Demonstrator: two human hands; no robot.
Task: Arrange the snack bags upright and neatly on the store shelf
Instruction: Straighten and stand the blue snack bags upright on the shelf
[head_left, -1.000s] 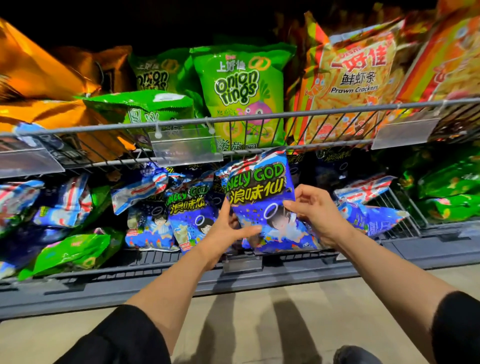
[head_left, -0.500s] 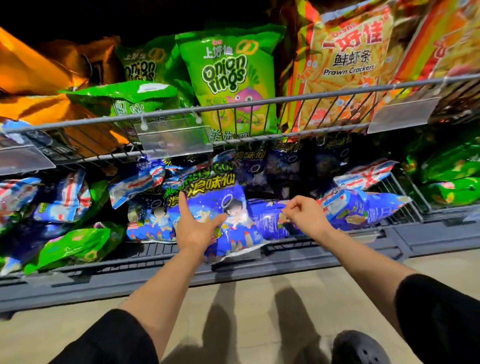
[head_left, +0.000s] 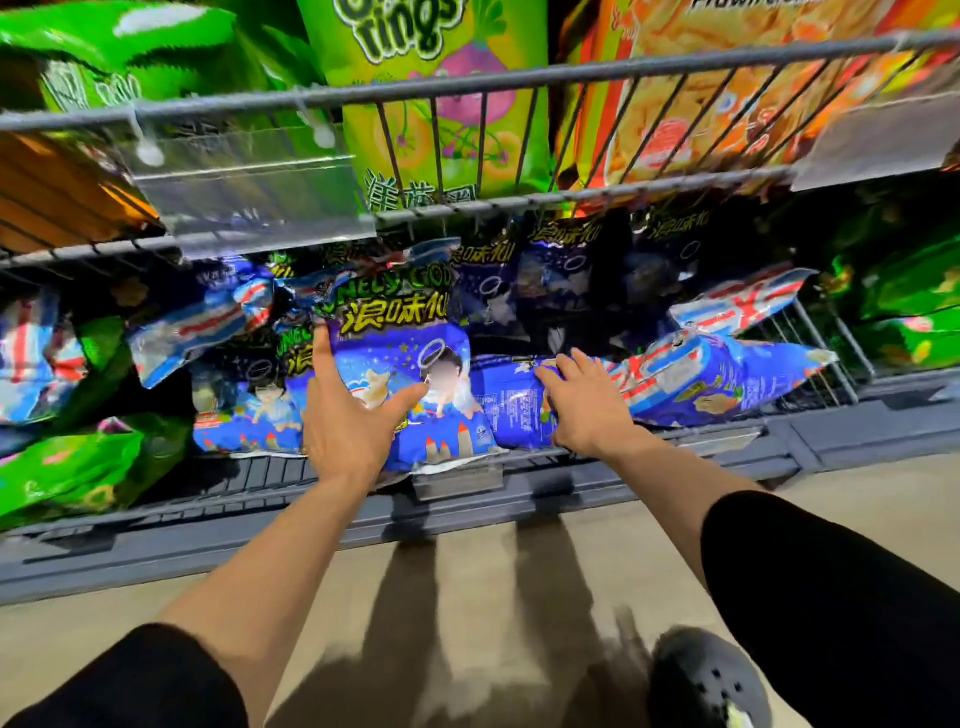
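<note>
Fingers spread on both: left hand (head_left: 347, 422) flat against upright blue bag (head_left: 410, 374), steadying, not gripping; right hand (head_left: 589, 408) open on flat-lying blue bag (head_left: 511, 402) just right of it. Progress: early, more toppled bags either side. Wire upper shelf (head_left: 467, 83) overhangs closely; free room only out front past lower shelf lip (head_left: 597, 499).

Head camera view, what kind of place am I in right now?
Most likely a shop's snack aisle: wire shelf with clear price-tag holders, stocked with blue snack bags and onion rings bags.
</note>
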